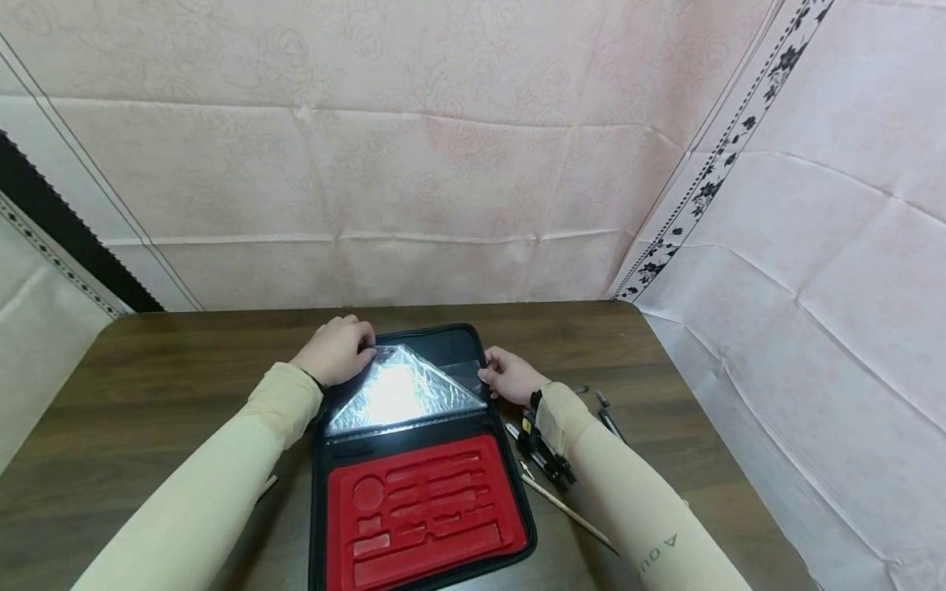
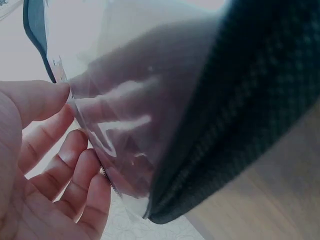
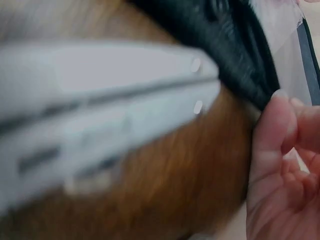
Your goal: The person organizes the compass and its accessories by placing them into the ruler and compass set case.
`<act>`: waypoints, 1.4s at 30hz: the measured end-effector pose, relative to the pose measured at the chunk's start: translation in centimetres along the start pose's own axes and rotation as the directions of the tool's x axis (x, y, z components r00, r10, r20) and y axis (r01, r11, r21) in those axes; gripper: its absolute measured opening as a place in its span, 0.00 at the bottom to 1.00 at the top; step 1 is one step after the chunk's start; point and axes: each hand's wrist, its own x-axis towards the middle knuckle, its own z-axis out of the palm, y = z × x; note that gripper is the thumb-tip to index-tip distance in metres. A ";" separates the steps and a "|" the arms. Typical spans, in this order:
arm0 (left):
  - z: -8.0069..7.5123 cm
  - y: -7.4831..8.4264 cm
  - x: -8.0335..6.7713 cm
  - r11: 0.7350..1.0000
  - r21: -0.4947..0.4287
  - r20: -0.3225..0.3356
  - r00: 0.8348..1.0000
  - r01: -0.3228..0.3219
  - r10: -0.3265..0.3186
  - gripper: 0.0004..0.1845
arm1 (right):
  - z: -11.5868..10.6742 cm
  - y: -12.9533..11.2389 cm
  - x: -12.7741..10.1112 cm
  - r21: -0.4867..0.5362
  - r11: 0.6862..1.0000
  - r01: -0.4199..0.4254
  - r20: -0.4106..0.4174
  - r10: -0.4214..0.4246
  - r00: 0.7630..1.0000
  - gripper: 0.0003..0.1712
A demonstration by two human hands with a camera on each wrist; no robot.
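Observation:
An open black zip case (image 1: 319, 501) lies on the table, a red moulded tray (image 1: 424, 455) with hollow slots in its near half. Over its far half is a shiny clear plastic sheet (image 1: 402, 394), folded slantwise. My left hand (image 1: 336, 349) is at the case's far left; in the left wrist view its thumb and fingers pinch the edge of the clear plastic (image 2: 120, 110), beside the dark fabric rim (image 2: 210, 165). My right hand (image 1: 512, 376) pinches the case's right edge between thumb and finger; the right wrist view shows the thumb (image 3: 277, 122) against the black edge (image 3: 220, 50).
Several black-handled tools (image 1: 550, 458) lie right of the case, near my right wrist, with a thin wooden stick (image 1: 569, 513) below them. A blurred pale two-legged tool (image 3: 125, 90) is close to the right wrist camera. Patterned cloth (image 1: 443, 180) hangs behind the wooden table (image 1: 185, 369).

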 end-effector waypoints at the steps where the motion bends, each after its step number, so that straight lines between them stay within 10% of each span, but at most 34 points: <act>1: -0.1 0.0 -0.1 1.000 0.004 0.000 1.000 0.000 0.000 0.07 | 0.1 -0.1 0.0 -0.009 1.000 0.002 -0.006 -0.002 1.000 0.06; 18: 0.6 0.9 -0.7 1.000 0.004 0.145 0.989 0.031 -0.031 0.05 | 0.7 -0.2 -0.1 -0.050 0.998 -0.024 -0.076 0.020 0.997 0.04; 25: -0.6 -0.2 -1.6 0.999 -0.052 0.011 1.000 0.002 -0.001 0.16 | 0.5 -0.1 -0.1 -0.019 1.000 -0.022 -0.062 0.021 0.998 0.07; 29: -2.6 -2.5 -3.5 0.996 -0.094 -0.027 1.000 0.001 -0.003 0.16 | 0.2 0.0 -0.1 -0.002 1.000 -0.031 -0.041 0.031 0.999 0.09; 42: -4.2 -6.9 -12.1 0.983 -0.140 0.191 0.977 0.119 -0.091 0.18 | 0.1 0.0 0.0 0.030 0.999 -0.031 -0.029 0.032 0.999 0.06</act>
